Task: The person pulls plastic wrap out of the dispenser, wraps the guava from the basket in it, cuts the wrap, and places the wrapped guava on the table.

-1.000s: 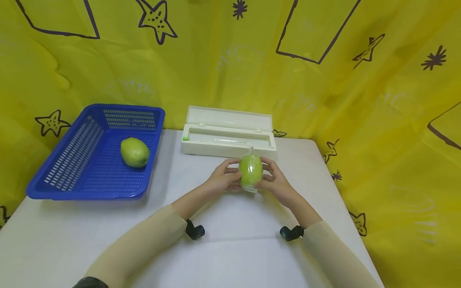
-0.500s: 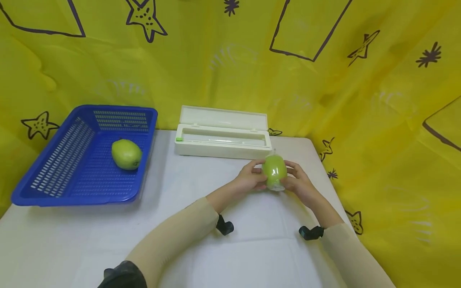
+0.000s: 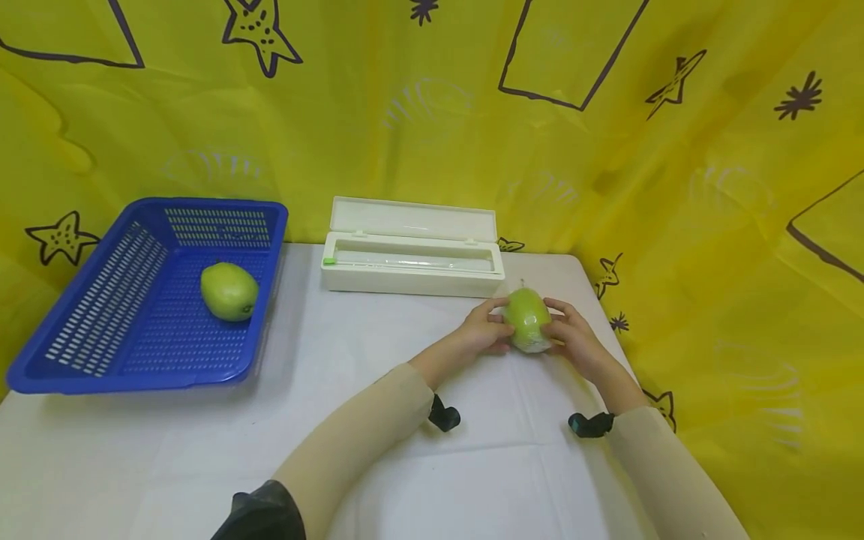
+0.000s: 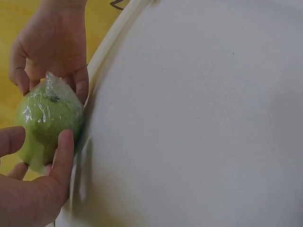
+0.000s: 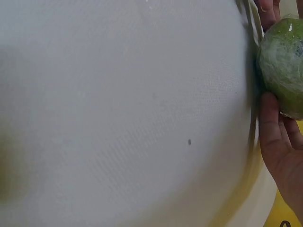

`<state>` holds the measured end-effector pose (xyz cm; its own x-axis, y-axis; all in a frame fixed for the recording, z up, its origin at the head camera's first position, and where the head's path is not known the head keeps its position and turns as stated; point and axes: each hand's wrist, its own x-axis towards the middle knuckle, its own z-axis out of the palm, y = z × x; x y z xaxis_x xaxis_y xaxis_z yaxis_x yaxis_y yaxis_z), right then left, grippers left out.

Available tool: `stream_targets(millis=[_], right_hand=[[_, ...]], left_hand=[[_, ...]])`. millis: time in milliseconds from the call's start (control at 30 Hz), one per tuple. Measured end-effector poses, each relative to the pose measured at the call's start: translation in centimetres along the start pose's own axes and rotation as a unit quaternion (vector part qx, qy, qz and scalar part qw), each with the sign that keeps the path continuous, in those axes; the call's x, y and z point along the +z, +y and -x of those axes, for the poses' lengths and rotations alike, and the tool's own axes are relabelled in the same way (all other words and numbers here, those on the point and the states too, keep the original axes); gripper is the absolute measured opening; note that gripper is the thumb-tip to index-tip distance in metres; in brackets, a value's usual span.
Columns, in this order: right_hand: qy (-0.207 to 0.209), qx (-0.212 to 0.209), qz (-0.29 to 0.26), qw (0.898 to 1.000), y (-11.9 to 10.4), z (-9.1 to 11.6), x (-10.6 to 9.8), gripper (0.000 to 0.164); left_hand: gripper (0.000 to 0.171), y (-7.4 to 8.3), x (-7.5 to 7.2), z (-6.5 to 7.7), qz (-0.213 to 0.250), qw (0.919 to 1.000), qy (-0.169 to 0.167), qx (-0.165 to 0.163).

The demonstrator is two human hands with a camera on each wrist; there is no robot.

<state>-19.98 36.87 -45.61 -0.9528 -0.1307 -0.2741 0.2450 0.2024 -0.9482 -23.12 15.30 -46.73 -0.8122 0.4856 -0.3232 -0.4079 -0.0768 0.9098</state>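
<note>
A green fruit (image 3: 526,319) wrapped in clear cling film is held between both hands, near the table's right side. My left hand (image 3: 478,330) grips its left side and my right hand (image 3: 575,337) its right side. In the left wrist view, the fingers of the left hand (image 4: 38,189) are bent around the wrapped fruit (image 4: 49,116), and a twist of film sticks up from its end. The right wrist view cuts off part of the fruit (image 5: 281,66) at the edge, with the right hand (image 5: 279,151) against it. The film looks bunched at the fruit's near end.
A blue perforated basket (image 3: 162,382) stands on the left with one unwrapped green fruit (image 3: 229,291) inside. Behind the hands lies a white cling film box (image 3: 412,283), its lid (image 3: 413,217) raised. A yellow patterned curtain (image 3: 378,112) borders the white table (image 3: 378,322).
Both hands have carried the wrapped fruit to the right across the table, away from the basket. The view has shifted slightly to the right. The hold on the fruit looks the same.
</note>
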Motion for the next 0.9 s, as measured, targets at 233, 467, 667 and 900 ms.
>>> stream_targets(millis=[233,467,667,900], right_hand=[[0.009,0.006,0.014,1.000,-0.6,0.1,0.0,0.063],[0.007,0.009,0.000,1.000,-0.9,0.0,0.3,0.066],[0.013,0.002,-0.001,1.000,-1.0,0.0,0.7,0.066],[0.033,-0.001,0.035,0.999,-0.9,0.2,1.3,0.067]], left_hand=[[0.065,-0.1,-0.1,0.1,-0.009,1.0000,0.001,0.002],[0.063,-0.4,-0.6,-0.2,-0.029,0.9995,-0.002,0.011],[0.064,-0.5,-1.0,-0.2,-0.034,0.9994,-0.001,0.008],[0.066,-0.5,-0.3,-0.2,-0.012,0.9999,0.002,0.006]])
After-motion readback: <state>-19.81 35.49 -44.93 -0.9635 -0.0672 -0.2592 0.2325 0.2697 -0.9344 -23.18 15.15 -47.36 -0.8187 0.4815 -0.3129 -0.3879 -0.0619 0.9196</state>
